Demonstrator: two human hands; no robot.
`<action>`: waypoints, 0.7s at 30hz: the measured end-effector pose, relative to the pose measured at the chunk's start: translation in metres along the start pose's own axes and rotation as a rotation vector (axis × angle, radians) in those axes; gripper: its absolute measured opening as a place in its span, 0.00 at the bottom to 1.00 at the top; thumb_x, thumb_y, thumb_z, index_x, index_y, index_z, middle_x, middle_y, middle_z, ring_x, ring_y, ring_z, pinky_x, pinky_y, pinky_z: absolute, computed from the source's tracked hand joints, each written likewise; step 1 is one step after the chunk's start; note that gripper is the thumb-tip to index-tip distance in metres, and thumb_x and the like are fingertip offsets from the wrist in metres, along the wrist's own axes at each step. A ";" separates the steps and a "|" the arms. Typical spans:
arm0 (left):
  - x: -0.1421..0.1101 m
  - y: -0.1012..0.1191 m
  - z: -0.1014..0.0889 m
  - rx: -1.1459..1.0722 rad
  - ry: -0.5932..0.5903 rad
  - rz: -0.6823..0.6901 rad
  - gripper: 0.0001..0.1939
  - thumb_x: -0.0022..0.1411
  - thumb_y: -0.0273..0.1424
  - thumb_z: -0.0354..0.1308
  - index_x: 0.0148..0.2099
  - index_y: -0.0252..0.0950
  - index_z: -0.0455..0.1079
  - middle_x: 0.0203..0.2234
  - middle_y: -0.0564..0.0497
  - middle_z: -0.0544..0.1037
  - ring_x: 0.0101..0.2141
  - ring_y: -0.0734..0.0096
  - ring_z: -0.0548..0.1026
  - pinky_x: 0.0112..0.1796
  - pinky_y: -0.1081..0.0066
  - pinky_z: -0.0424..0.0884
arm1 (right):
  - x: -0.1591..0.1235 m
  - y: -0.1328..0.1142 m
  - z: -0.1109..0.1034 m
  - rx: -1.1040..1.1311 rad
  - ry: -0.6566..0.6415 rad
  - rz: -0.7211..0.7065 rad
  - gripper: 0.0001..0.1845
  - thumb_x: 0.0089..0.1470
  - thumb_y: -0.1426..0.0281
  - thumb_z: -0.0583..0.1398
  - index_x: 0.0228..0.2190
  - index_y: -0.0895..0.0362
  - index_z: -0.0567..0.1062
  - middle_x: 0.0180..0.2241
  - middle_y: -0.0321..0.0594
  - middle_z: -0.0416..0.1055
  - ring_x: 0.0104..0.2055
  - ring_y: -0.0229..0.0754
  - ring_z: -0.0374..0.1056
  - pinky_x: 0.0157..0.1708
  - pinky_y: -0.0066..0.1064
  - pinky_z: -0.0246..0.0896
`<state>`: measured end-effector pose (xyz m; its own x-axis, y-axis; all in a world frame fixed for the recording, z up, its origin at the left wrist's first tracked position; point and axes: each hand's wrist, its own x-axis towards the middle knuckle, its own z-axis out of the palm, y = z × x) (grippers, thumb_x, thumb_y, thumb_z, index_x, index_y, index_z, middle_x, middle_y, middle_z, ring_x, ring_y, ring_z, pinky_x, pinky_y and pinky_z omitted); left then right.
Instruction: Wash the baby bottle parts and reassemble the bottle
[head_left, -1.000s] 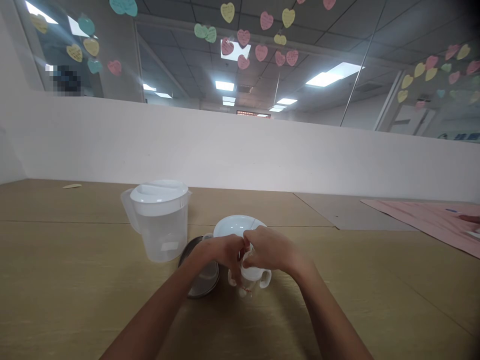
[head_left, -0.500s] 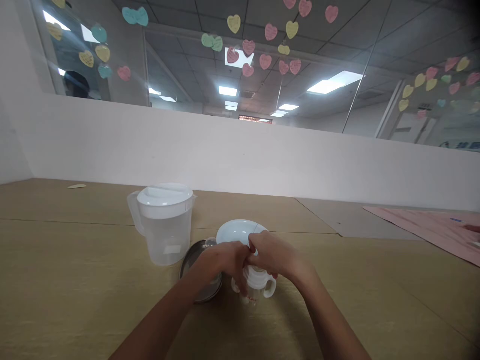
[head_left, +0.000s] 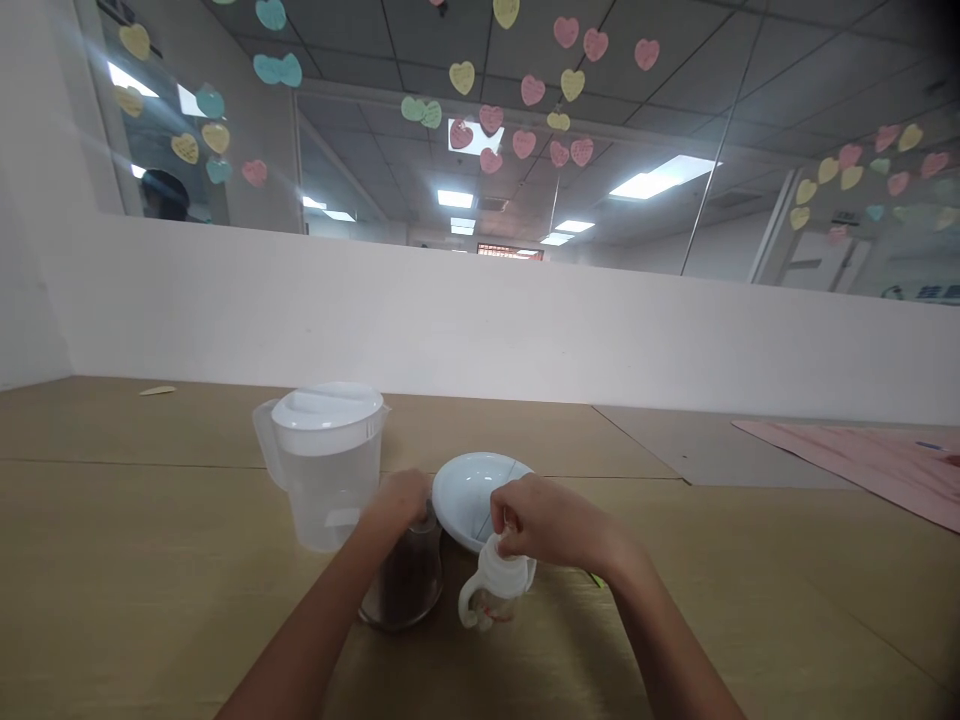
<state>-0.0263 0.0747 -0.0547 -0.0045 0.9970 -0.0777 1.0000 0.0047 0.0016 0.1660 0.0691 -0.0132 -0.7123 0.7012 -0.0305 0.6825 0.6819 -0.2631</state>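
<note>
My right hand (head_left: 544, 520) pinches the top of a small baby bottle (head_left: 501, 580), which has a white collar and white side handles and leans on the table. Red marks show on its clear body. My left hand (head_left: 403, 500) is closed at the far rim of a round metal dish (head_left: 401, 590); its fingertips are hidden, so what it grips cannot be made out. The dish looks blurred. Behind the bottle sits a white bowl (head_left: 461, 495) with a thin dark line across its inside.
A translucent lidded pitcher (head_left: 330, 490) stands left of the dish. A small green piece (head_left: 596, 579) shows beneath my right wrist. Pink cloth (head_left: 847, 460) lies at the far right, and a pale flat piece (head_left: 157, 390) lies far left. A white wall (head_left: 487, 320) runs behind the table.
My left hand has left the bottle and moved left to the metal dish, covering where a clear dome lay. My right hand stays on the bottle, which has turned and tilted. The view has shifted slightly.
</note>
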 end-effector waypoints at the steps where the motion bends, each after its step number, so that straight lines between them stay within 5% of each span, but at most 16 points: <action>1: -0.001 0.001 -0.001 0.007 0.008 -0.010 0.13 0.43 0.25 0.58 0.35 0.37 0.72 0.32 0.47 0.77 0.34 0.63 0.73 0.31 0.73 0.65 | 0.000 0.000 0.000 0.007 0.005 0.003 0.09 0.40 0.71 0.59 0.29 0.57 0.72 0.31 0.36 0.69 0.29 0.34 0.61 0.23 0.23 0.46; 4: -0.011 0.003 -0.014 0.028 0.029 -0.046 0.09 0.45 0.24 0.56 0.33 0.33 0.71 0.32 0.42 0.77 0.35 0.60 0.73 0.32 0.71 0.65 | -0.001 0.003 -0.003 0.046 0.055 -0.003 0.12 0.41 0.66 0.61 0.31 0.56 0.72 0.30 0.37 0.69 0.29 0.35 0.61 0.23 0.24 0.47; 8: -0.039 0.007 -0.042 0.000 0.174 -0.053 0.11 0.53 0.27 0.49 0.38 0.32 0.69 0.36 0.41 0.74 0.35 0.61 0.72 0.33 0.68 0.65 | -0.003 0.009 -0.008 0.095 0.167 -0.045 0.08 0.46 0.71 0.57 0.33 0.56 0.71 0.28 0.34 0.69 0.28 0.33 0.61 0.25 0.24 0.49; 13: -0.071 0.018 -0.063 -0.189 0.295 0.188 0.17 0.61 0.33 0.42 0.50 0.36 0.63 0.42 0.45 0.70 0.41 0.63 0.69 0.39 0.66 0.63 | -0.006 0.009 -0.012 0.159 0.091 -0.026 0.19 0.40 0.64 0.62 0.38 0.54 0.71 0.32 0.36 0.70 0.30 0.37 0.63 0.25 0.25 0.52; 17: -0.084 0.030 -0.067 -0.380 0.317 0.401 0.19 0.63 0.37 0.40 0.55 0.44 0.58 0.43 0.50 0.68 0.41 0.67 0.68 0.40 0.69 0.63 | -0.010 0.007 -0.018 0.292 0.171 -0.106 0.29 0.39 0.60 0.64 0.45 0.53 0.66 0.37 0.38 0.69 0.35 0.39 0.63 0.29 0.27 0.55; 21: -0.090 0.041 -0.068 -0.484 0.298 0.421 0.17 0.61 0.37 0.44 0.52 0.42 0.59 0.42 0.51 0.69 0.40 0.66 0.68 0.40 0.69 0.63 | -0.016 0.010 -0.024 0.314 0.165 -0.192 0.28 0.40 0.63 0.64 0.45 0.52 0.66 0.37 0.36 0.69 0.36 0.38 0.64 0.31 0.26 0.56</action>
<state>0.0150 -0.0091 0.0200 0.3128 0.9002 0.3031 0.8039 -0.4208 0.4203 0.1883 0.0695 0.0073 -0.7686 0.6088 0.1966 0.4382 0.7248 -0.5316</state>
